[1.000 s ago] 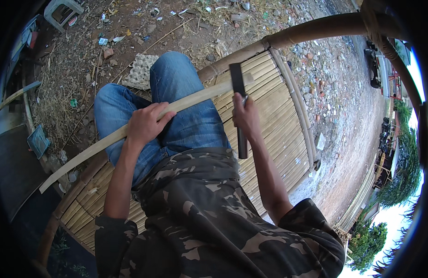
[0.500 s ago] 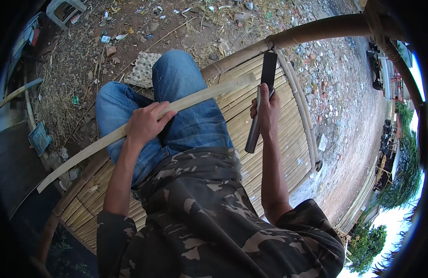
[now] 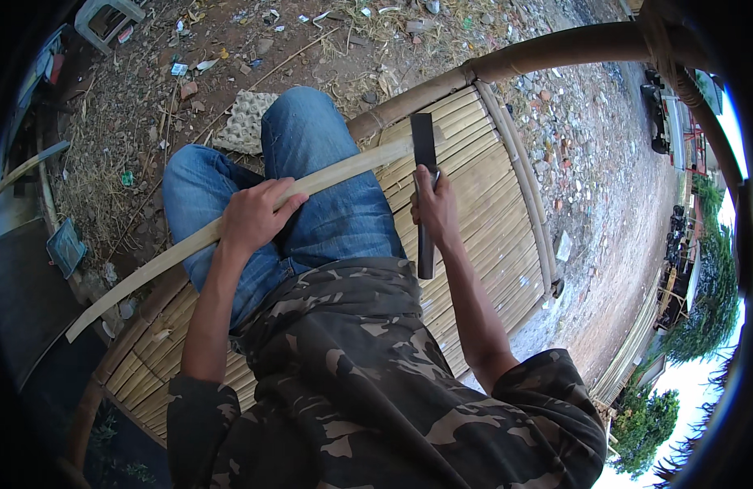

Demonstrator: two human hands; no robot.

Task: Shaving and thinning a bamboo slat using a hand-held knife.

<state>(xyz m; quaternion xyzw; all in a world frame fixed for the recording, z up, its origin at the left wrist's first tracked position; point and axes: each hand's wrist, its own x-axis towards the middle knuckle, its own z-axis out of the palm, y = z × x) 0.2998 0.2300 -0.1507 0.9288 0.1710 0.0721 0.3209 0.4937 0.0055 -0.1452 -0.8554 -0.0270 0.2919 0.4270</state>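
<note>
Lowered since earlier, right hand [image 3: 436,208] grasping one dark blade [image 3: 424,163]; left hand [image 3: 250,218] clenched on one bamboo strip [image 3: 148,265]

We count two hands: left hand [image 3: 250,216], right hand [image 3: 433,208]. We count one bamboo strip [image 3: 173,253], one dark-bladed knife [image 3: 425,196], one slatted bamboo platform [image 3: 490,204] (slats too many to count), one egg tray [image 3: 244,121].
</note>
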